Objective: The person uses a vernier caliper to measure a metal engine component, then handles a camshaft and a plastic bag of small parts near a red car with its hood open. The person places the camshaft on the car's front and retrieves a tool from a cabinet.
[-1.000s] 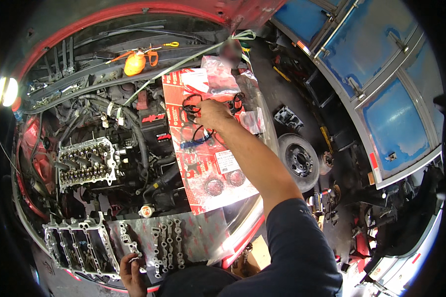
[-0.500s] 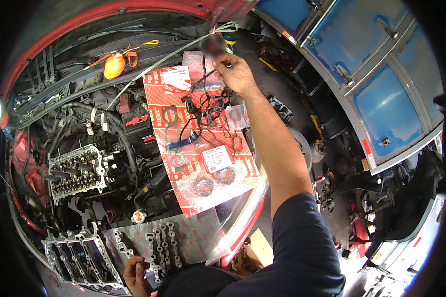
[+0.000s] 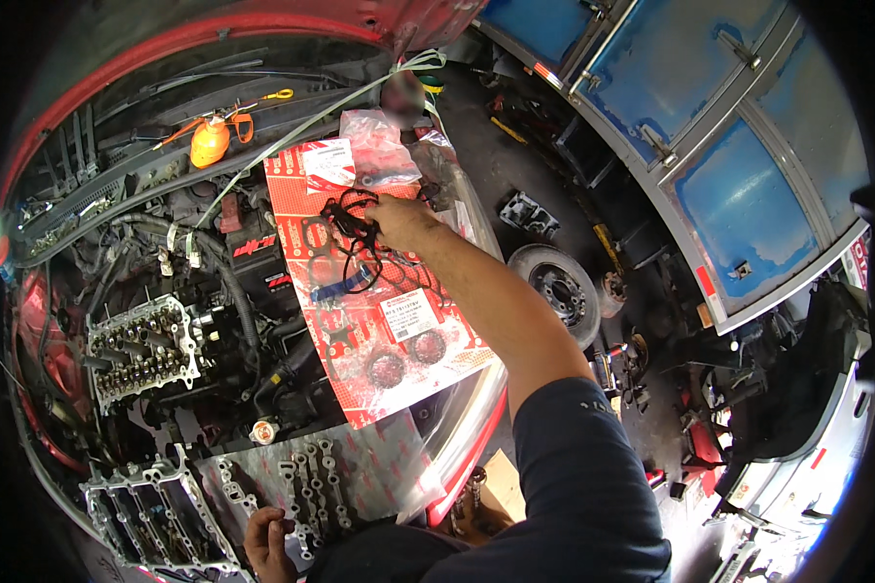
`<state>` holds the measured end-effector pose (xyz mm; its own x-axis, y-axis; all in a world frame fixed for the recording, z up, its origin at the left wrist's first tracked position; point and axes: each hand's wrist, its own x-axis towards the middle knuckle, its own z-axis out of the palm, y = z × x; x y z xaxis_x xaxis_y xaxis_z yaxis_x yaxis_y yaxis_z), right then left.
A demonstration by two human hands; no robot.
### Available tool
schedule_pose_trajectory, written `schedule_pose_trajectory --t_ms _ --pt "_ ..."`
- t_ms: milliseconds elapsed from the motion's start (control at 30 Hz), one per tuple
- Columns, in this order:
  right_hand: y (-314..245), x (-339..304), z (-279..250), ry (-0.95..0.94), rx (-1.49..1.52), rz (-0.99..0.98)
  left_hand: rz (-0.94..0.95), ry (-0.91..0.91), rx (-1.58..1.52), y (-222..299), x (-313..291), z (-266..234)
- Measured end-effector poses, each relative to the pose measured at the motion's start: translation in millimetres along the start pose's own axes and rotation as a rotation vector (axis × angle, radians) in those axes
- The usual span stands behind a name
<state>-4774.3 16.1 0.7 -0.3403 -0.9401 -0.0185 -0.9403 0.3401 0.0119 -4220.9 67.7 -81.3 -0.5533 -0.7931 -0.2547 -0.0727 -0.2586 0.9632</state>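
My right hand [image 3: 399,225] is closed on a bunch of thin black rubber gaskets [image 3: 353,219], held over a red-and-white gasket set sheet [image 3: 418,374]. One thin black loop hangs from the bunch beside a dark blue strip [image 3: 340,288] on the sheet. Round and looped gaskets show under the sheet's clear plastic. At the lower edge, my left hand [image 3: 268,544] has curled fingers; whatever they may hold is hidden. Close to it, several metal camshaft bearing caps [image 3: 313,491] lie on a grey sheet [image 3: 379,466], with a metal ladder-like engine frame [image 3: 160,515] to their left.
An open engine bay holds a cylinder head [image 3: 146,352] with exposed valve gear. An orange oil can [image 3: 210,144] stands on the far ledge. A crumpled clear plastic bag [image 3: 379,146] lies at the sheet's far end. Right, a wheel [image 3: 556,294] lies on the floor near a blue-and-grey panelled body [image 3: 749,204].
My right hand has come nearer and left, lowering the black gaskets from the sheet's far end to over its middle. The view has shifted slightly. My left hand stays put.
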Motion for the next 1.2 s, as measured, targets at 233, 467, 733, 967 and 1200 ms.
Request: schedule_pose_trajectory --t_ms 233,467,733,967,1200 --pt "24 35 -46 0.246 0.254 0.113 -0.049 0.041 -0.037 -1 2 -6" --pt "29 47 -96 0.437 0.439 0.323 -0.130 0.088 -0.078 -1 8 -7" --pt "31 50 -112 0.573 0.405 0.454 -0.124 0.068 -0.033 -3 10 -7" --pt "29 55 -93 0.366 0.404 0.604 -0.177 0.064 -0.039 4 11 -7" --pt "37 48 -80 0.087 0.155 0.407 -0.184 0.057 -0.031 2 13 -14"
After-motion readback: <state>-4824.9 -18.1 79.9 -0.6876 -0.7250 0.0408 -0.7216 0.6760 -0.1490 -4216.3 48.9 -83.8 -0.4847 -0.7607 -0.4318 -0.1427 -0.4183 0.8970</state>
